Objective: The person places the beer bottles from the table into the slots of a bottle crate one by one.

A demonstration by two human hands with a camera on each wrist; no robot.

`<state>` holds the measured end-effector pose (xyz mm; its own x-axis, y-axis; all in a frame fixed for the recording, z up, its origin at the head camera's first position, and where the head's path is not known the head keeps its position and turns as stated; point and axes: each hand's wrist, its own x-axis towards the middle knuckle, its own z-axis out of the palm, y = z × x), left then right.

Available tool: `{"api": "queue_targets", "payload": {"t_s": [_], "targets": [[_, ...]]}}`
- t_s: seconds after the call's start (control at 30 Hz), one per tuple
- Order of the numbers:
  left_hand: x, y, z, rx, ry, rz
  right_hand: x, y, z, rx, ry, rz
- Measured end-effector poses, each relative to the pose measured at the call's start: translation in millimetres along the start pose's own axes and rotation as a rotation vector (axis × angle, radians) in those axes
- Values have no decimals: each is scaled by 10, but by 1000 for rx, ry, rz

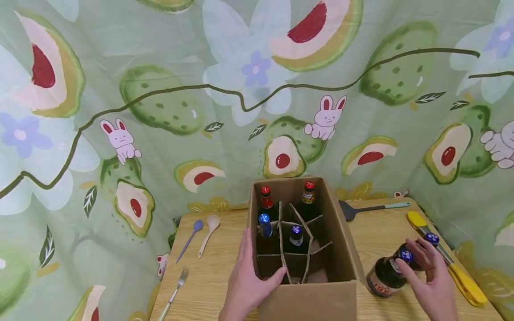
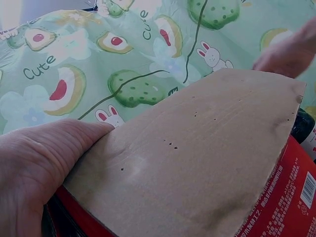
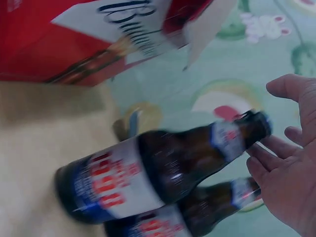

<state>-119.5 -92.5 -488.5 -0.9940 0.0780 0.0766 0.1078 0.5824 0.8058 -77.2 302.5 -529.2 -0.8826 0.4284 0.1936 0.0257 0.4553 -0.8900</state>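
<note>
An open cardboard box [image 1: 307,296] with cardboard dividers stands upright at the table's middle. Several beer bottles, such as a blue-capped one [image 1: 296,238] and a red-capped one [image 1: 308,196], stand in its compartments. My left hand [image 1: 249,281] grips the box's near left corner, thumb over the rim; in the left wrist view a brown flap [image 2: 182,148] lies beside it. Right of the box are two brown beer bottles with blue caps, a nearer one [image 3: 118,177] and one behind it [image 3: 205,207]. My right hand [image 1: 433,276] is at their necks, thumb and fingers spread apart.
Left on the wooden table [image 1: 218,276] lie a blue spoon [image 1: 192,236], a beige ladle [image 1: 210,232] and a fork [image 1: 174,292]. On the right are a dark spatula [image 1: 351,210] and yellow-ended tongs [image 1: 466,283]. Patterned cloth [image 1: 225,147] hangs around the table.
</note>
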Motion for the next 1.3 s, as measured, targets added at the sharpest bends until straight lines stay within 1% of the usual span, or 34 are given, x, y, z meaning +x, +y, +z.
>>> {"api": "queue_targets", "payload": {"t_s": [0.07, 0.13, 0.23, 0.33, 0.4, 0.47, 0.53, 0.73, 0.8, 0.9, 1.0, 1.07, 1.13, 1.2, 1.3], "targets": [[0, -3, -3, 2, 0, 3, -25, 104, 27, -9, -6, 47], [-1, -6, -4, 1, 0, 3, -42, 182, 61, -20, 5, 83], [1, -11, -4, 5, -3, 2, -45, 255, 140, -12, 63, 134], [3, -13, -3, 7, -7, 3, -57, 297, 221, 9, 153, 201], [4, -12, -1, 8, -8, 7, -61, 312, 257, 33, 194, 241], [1, -13, -2, 8, -5, 7, -63, 319, 274, 28, 208, 274], [-1, -16, -5, 10, 0, 5, -55, 317, 281, 20, 200, 290], [0, -18, -15, 11, 6, 0, -14, 276, 257, -86, 126, 264], [2, -18, -11, 12, 5, 0, -7, 268, 244, -100, 120, 263], [1, -19, -2, 12, 2, 1, -10, 259, 245, -56, 148, 279], [0, -20, 8, 12, 1, 2, -10, 259, 263, 23, 197, 235], [-2, -22, 14, 11, 3, 2, -9, 265, 270, 59, 208, 181], [-2, -23, 17, 12, 8, 4, -10, 270, 268, 82, 196, 140], [-2, -25, 20, 12, 11, 7, -14, 274, 257, 94, 174, 125], [0, -25, 20, 11, 13, 9, -21, 284, 241, 82, 150, 120]]}}
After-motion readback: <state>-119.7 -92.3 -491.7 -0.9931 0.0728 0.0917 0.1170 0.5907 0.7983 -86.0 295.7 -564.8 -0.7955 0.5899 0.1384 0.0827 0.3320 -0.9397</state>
